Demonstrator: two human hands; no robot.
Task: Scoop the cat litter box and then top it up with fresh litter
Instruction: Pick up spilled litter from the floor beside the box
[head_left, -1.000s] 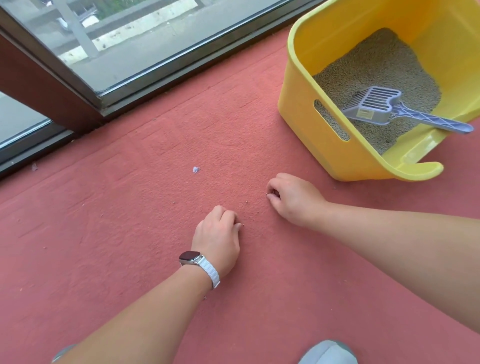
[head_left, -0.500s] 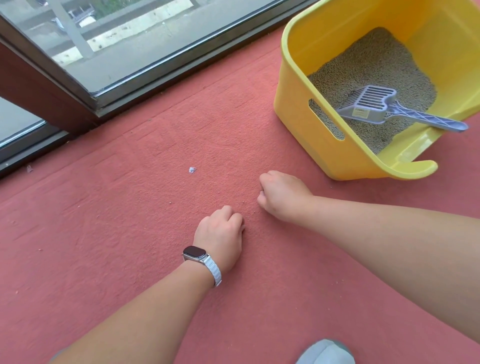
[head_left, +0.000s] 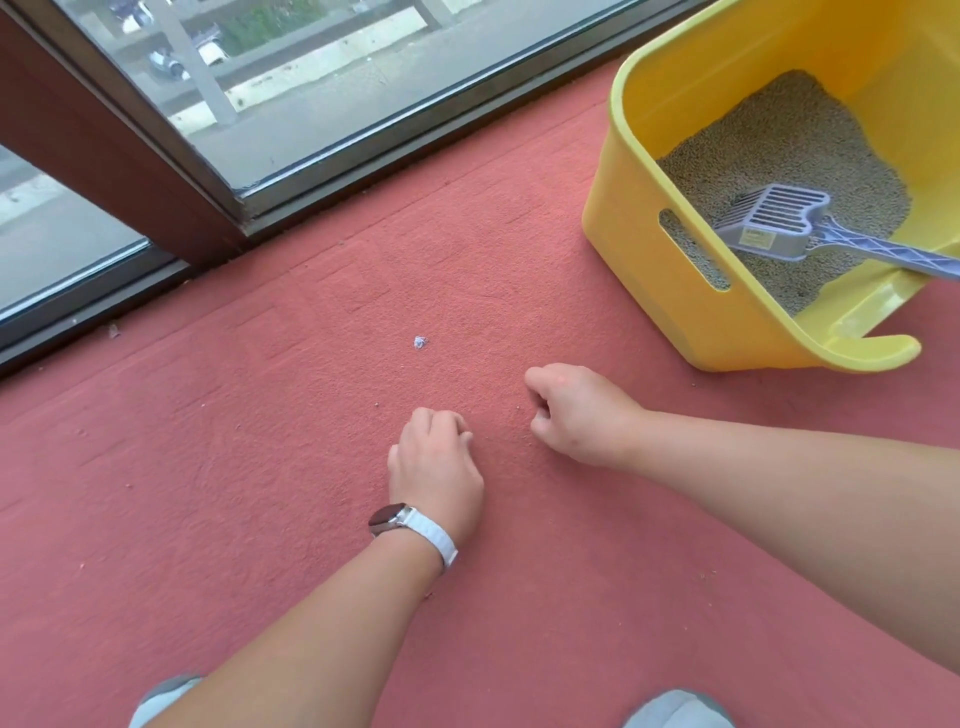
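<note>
Head view: both hands low on the red carpet (head_left: 260, 493), in front of the yellow litter box (head_left: 639, 218)
Step in hand: most likely picking up stray litter grains (head_left: 377, 405) scattered on carpet, before returning to scooping
Left hand (head_left: 435, 467): curled, fingertips pressed to carpet; cannot tell whether any grain is pinched, nothing visible between fingers
Right hand (head_left: 576, 415): loosely curled, thumb and forefinger bent toward each other just above carpet; grain in the pinch too small to confirm
Litter box: upper right, well apart from left hand, near right hand; grey litter (head_left: 779, 150) lying inside
Scoop (head_left: 774, 226): resting in the box on the litter, handle leaning over the low front edge, untouched
Advice: pinch grains one by one, collect in a cupped palm, drop into box in one trip
Also to pick: small pale scrap (head_left: 420, 342) on carpet beyond the hands
Risk: pressing grains deeper into carpet pile; better to roll them up lightly
</note>
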